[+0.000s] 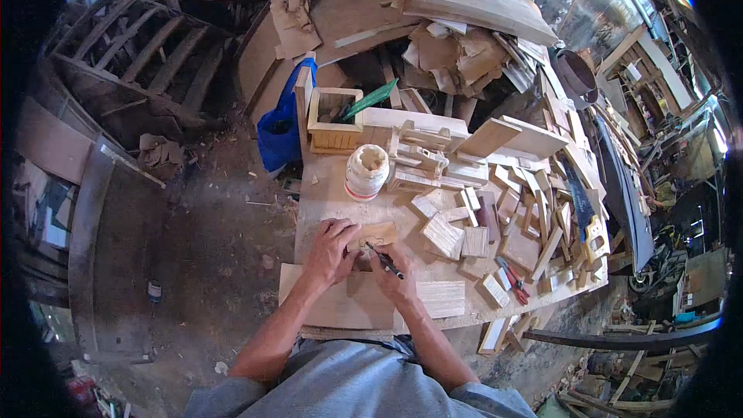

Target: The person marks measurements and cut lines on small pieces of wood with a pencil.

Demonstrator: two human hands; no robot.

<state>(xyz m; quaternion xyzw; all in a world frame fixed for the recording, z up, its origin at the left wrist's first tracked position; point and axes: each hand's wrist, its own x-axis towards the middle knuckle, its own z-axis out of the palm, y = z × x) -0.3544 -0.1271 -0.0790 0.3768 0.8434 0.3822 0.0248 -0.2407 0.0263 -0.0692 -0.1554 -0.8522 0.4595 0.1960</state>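
My left hand (331,254) grips the left end of a small wooden block (379,230) above the workbench. Dark curved lines show on the block's face. In my right hand (398,279) is a dark pen (391,265), its tip at the block's lower part. Under both hands lies a flat wooden board (433,299) along the bench's front edge. Just beyond the block stands a white plastic jar (366,173) with an open, crusted top. Red-handled pliers (514,282) rest on the bench to the right.
Wood offcuts (444,235) cover the right of the bench, with a handsaw (592,224) at its edge. A wooden box (334,120) holds a green object (373,98). A blue bag (280,124) hangs at the bench's left side. Wooden stairs (162,54) stand back left.
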